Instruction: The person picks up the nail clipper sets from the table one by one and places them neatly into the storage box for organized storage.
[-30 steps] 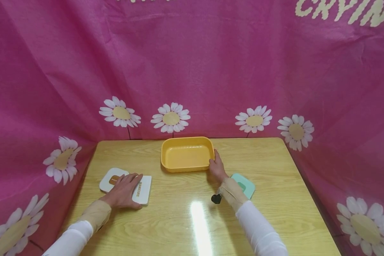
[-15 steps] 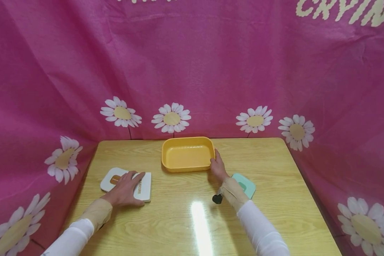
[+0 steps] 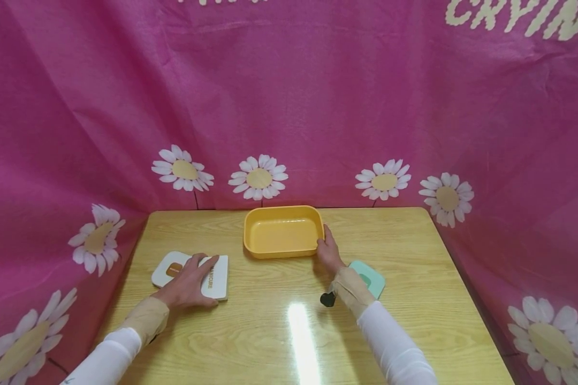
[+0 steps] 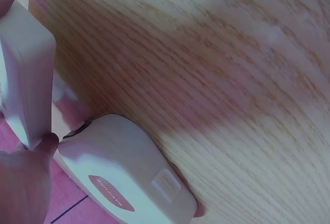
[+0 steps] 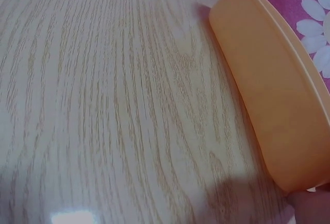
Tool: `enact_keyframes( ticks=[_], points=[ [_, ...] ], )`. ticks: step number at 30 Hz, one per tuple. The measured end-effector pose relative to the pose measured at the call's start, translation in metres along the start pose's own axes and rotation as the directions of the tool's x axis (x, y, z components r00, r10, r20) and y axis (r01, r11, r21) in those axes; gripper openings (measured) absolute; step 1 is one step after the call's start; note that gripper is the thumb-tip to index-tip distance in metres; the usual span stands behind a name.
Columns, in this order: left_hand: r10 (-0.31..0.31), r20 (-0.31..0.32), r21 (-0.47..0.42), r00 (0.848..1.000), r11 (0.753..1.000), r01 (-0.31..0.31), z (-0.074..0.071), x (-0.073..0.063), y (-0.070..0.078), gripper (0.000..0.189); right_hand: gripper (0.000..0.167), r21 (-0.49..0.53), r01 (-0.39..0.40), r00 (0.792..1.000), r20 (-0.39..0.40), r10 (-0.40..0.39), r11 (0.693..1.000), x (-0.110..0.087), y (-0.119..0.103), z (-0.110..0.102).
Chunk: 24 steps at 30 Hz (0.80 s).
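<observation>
My left hand (image 3: 190,283) grips a white box (image 3: 217,278) lettered "MANICURE", thumb at its near edge and fingers at its far edge. In the left wrist view, the box (image 4: 33,74) appears tilted, with its thick side showing. Beside it, partly under that hand in the head view, lies a rounded white case (image 3: 166,267) with an orange-brown label; the left wrist view shows the case (image 4: 129,167) resting on the wood. My right hand (image 3: 328,252) holds the right end of a yellow plastic bin (image 3: 284,231), whose bare inside is visible in the head view.
A mint-green rounded case (image 3: 373,280) lies near the right wrist, partly hidden by the forearm. The wooden table (image 3: 270,321) ends at a pink curtain (image 3: 289,107) with printed daisies, which also hangs along both sides. Light glares off the table's front middle.
The white box in my left hand has shifted slightly away from me, and the hand has moved a little with it. My right hand and the yellow bin stay nearly in place.
</observation>
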<state>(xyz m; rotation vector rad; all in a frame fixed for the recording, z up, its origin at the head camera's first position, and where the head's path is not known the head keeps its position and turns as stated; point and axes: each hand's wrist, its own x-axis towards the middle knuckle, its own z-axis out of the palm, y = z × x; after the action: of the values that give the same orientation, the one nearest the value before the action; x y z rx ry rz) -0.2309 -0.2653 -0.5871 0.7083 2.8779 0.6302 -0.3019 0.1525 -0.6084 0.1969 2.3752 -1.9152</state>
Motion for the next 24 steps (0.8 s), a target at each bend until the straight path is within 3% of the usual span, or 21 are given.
enact_keyframes(
  ticks=[9,15,24],
  points=[
    [-0.011,-0.007,-0.01,1.0,1.0,0.011,-0.001,0.0,-0.001,0.121,0.063,0.0,-0.016,1.0,-0.006,0.016,1.0,0.0,0.003,0.0],
    [0.015,-0.036,-0.01,0.999,1.0,-0.016,-0.005,0.001,0.001,0.119,0.064,0.035,-0.026,1.0,-0.013,0.027,0.999,0.001,0.002,-0.001],
    [0.015,-0.049,0.013,0.999,1.0,-0.014,-0.014,0.005,0.006,0.118,0.064,0.002,-0.022,1.0,-0.012,0.022,1.0,0.001,0.001,-0.003]
  ],
)
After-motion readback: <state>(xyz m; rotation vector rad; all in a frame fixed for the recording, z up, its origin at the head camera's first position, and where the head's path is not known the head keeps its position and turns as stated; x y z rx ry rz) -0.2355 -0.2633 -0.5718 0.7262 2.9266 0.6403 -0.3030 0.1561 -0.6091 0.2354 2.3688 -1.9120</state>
